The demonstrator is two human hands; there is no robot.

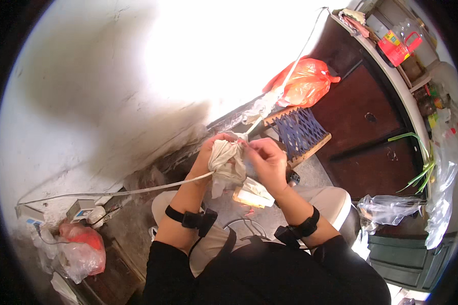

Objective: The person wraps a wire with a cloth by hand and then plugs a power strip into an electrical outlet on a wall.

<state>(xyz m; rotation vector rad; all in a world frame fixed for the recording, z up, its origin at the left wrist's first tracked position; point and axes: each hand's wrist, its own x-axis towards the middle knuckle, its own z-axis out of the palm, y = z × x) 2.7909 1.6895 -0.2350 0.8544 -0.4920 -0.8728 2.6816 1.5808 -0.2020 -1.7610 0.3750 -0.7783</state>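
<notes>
Your left hand [207, 152] and right hand [267, 157] both pinch the soft, limp rag [225, 162] closed around the stiff white cable [137, 191].

Red jug [398, 44] with yellow label on the surface top right, clear bottle beside it. Orange-red plastic bag [304, 81] against the wall by the dark cabinet. Clear plastic bags [392, 209] hang and lie at right. Pink-red bag [81, 249] on the floor lower left, small box with blue label [81, 209] just above it.
</notes>
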